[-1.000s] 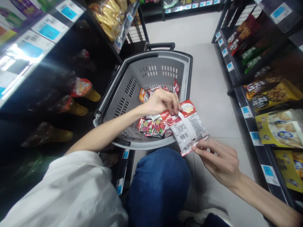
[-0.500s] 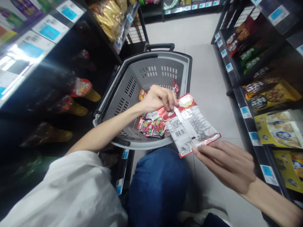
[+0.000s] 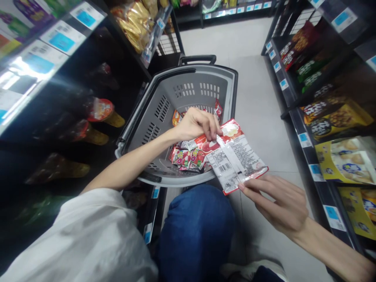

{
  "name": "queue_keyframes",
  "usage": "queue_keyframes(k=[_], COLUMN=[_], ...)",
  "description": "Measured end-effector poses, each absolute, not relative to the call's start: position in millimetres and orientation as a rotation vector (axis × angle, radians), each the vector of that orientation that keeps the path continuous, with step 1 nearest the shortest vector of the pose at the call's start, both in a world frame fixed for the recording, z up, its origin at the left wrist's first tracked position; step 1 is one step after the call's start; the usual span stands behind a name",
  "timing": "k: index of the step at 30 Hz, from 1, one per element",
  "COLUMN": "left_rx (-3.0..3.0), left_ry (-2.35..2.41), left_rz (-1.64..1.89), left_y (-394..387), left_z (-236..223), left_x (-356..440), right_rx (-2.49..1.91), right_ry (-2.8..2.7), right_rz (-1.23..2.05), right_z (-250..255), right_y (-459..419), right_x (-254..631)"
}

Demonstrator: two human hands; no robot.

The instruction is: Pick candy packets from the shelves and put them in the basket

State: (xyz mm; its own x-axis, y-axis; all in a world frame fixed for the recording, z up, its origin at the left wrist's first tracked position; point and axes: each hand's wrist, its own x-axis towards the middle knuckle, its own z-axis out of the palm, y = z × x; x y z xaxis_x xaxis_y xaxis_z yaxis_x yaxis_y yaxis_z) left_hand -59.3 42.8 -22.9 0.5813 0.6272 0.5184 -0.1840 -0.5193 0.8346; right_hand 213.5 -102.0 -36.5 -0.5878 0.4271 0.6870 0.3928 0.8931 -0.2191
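Observation:
Between my two hands is a red and white snack packet (image 3: pixel 235 156), its printed back with a barcode facing up. My left hand (image 3: pixel 199 123) pinches its upper edge, and my right hand (image 3: pixel 279 201) pinches the lower edge between thumb and fingers. The packet hangs partly over the near right rim of a grey shopping basket (image 3: pixel 164 84). Inside the basket lie several small candy packets (image 3: pixel 188 157), red and pink, partly hidden under my left forearm. An orange packet (image 3: pixel 176 117) and a red one (image 3: pixel 217 108) lie farther in.
Dark shelves with blue price tags (image 3: pixel 332 213) line both sides. On the right are yellow snack bags (image 3: pixel 345 158); on the left, cone-shaped packs (image 3: pixel 102 111) and golden bags (image 3: pixel 133 25). My blue-clad knee (image 3: pixel 199 227) is near the basket. Grey tiled floor (image 3: pixel 252 90) runs between.
My right hand has shifted slightly left and up with the packet's lower edge, and the packet looks a little more bent. My left hand keeps its hold, a touch lower.

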Motion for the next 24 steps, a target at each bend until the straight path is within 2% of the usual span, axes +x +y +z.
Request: queue_keyframes(k=[7, 12, 19, 24], left_rx=[1.855, 1.828, 1.738, 1.667], left_ry=[0.499, 0.533, 0.657, 0.727], left_rz=[0.977, 0.973, 1.044, 1.034], left_y=[41, 41, 35, 26], left_z=[-20, -20, -19, -17], left_x=[-62, -63, -56, -48], right_rx=[-0.635, -0.840, -1.210, -1.215], right_ry=[-2.221, -2.032, -1.328, -0.955], right_rz=[0.114, 0.267, 0.950, 1.274], right_z=[-40, -40, -35, -35], right_y=[-106, -110, -106, -101], right_x=[212, 207, 198, 198])
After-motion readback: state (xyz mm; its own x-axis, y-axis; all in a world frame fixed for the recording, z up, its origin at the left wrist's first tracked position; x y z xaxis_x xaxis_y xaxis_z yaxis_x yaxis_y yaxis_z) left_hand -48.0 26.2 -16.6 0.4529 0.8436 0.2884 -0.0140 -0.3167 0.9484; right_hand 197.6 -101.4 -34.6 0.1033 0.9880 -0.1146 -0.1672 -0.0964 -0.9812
